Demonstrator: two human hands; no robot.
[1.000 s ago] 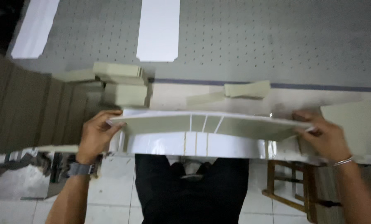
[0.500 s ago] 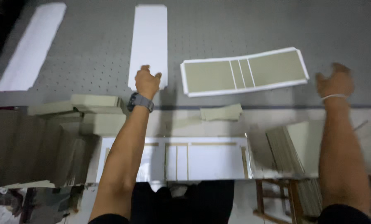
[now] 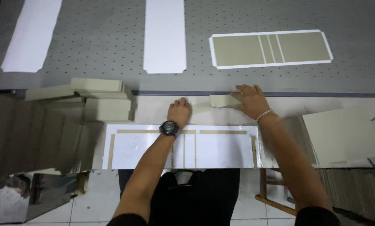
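Left hand: your left hand rests knuckles-up on the pale surface, fingers curled together, nothing visibly in them; black wristwatch on the wrist.
Right hand: your right hand lies flat at 3 o'clock of the left, fingers spread apart, fingertips touching the small stack of greenish board strips.
Strips: the stack sits on the surface between the two hands, just below the dark edge rail.
Near tray: white glossy sheet with tan strips at 6 o'clock of both hands, under your forearms.
Far bed: grey perforated bed at 12 o'clock carries a white-bordered green panel and two white sheets.
Side stacks: board piles at 9 o'clock; a larger pile at 4 o'clock.
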